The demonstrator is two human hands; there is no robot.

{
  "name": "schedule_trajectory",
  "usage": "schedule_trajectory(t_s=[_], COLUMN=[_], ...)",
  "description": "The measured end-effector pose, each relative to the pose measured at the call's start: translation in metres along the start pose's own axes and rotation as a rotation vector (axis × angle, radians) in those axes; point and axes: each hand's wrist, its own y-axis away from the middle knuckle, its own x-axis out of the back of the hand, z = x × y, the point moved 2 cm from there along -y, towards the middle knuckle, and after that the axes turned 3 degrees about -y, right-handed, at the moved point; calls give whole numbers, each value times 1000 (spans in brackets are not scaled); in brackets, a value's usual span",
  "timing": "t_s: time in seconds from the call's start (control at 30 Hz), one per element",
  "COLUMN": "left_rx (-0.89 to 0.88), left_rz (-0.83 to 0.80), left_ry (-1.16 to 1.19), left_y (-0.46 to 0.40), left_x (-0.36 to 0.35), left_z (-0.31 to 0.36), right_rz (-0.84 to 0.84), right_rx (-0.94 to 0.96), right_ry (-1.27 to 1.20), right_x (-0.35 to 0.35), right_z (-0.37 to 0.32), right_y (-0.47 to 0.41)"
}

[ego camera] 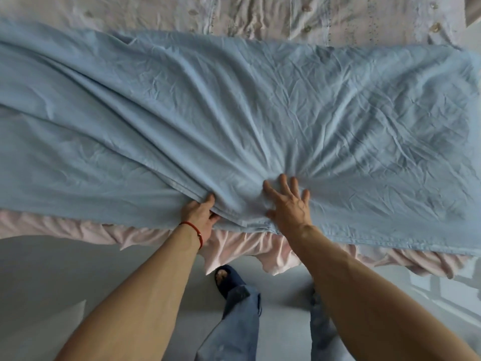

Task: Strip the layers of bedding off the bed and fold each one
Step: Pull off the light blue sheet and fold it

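A: Where's the blue sheet (234, 113)?
B: Folded in a long band across the bed (260, 14), running left to right.
A: And the grips?
B: Left hand (200, 220) pinches its near edge; right hand (287, 204) presses flat, fingers spread.

Bare forearms, a red cord bracelet, blue trousers and a dark slipper

Both forearms are seen bare, with no sleeve reaching into view. A thin red cord bracelet (193, 232) is worn at the wrist of the left hand (200, 217), and a small bead or clasp can be made out on it; nothing is worn at the wrist of the right hand (287, 205), and no rings can be made out on either. Loose, creased trousers (235, 324) of faded blue cloth are worn on both legs. A dark navy open-toed slipper (226, 278) is worn on the left foot, with the toes left showing; the right foot is hidden behind the right forearm
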Motion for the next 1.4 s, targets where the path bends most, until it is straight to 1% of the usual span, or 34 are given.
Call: schedule_trajectory(t_s=[0.1, 0.17, 0.27, 0.3, 0.43, 0.57, 0.63, 0.7, 0.77, 0.87, 0.9, 0.93, 0.97, 1.0, 1.07, 1.1, 1.13, 1.17, 1.2, 1.27, 1.3, 1.33, 1.4], left_rx=[56, 118, 120, 113, 185, 159, 148, 140, 119, 88, 79, 77, 68, 59, 51, 41, 29, 11, -5, 16, 44, 67, 90], left_rz=[-16, -55, -75, -81, -147, -180, -189, -168, -131, -117, -115, -133, -144, -145, -167, -178, -184, -185, -184, -190, -191, -187, -189], left_ry=[-71, -49, -123, -174, -170, -199, -200, -189, -150, -36, 0, 7, 5, -18, -65, -69, -78, -88, -103, -126, -130, -126, -107], left_y=[-3, -7, -12, -13, -11, -11, -13, -17, -26, -48, -57, -67, -72, -77, -79, -75, -70, -63, -56, -44, -39, -36, -33], left_x=[-2, -3, 0, 1, 6, 14, 21, 31, 43, 63, 67, 77, 83, 88, 107, 111, 120, 131, 144, 171, 184, 194, 208], left_z=[2, 5, 4, 6, 13, 27, 37, 50, 70, 107, 117, 127, 135, 138, 142, 141, 140, 138, 136, 123, 113, 104, 88], right_rz=[-68, -97, -102, -93, -68, -11, 39, 132, 279, 587, 648, 671, 637, 559, 393, 336, 319, 344, 411, 630, 732, 803, 862], right_rx=[-49, -73, -83, -91, -117, -126, -145, -200, -289, -407, -410, -439, -475, -535, -720, -805, -886, -938, -963, -1022, -1065, -1123, -1195], right_ry=[22, 18, 19, 19, 14, 39, 13, -42, -163, -591, -697, -796, -952, -1143, -1539, -1712, -1853, -1961, -2043, -2078, -2037, -1950, -1748], right_x=[-1, -2, -3, -5, -5, -7, -10, -12, -7, 1, 3, 1, -1, -6, -23, -28, -35, -40, -45, -50, -49, -54, -67], right_z=[-4, -6, -6, -6, -9, -13, -20, -32, -50, -112, -137, -170, -196, -216, -257, -267, -277, -284, -289, -284, -280, -275, -262], right_y=[-10, -17, -13, -12, -11, -4, -1, 3, 9, 26, 33, 41, 45, 44, 40, 34, 29, 23, 18, 12, 16, 21, 29])
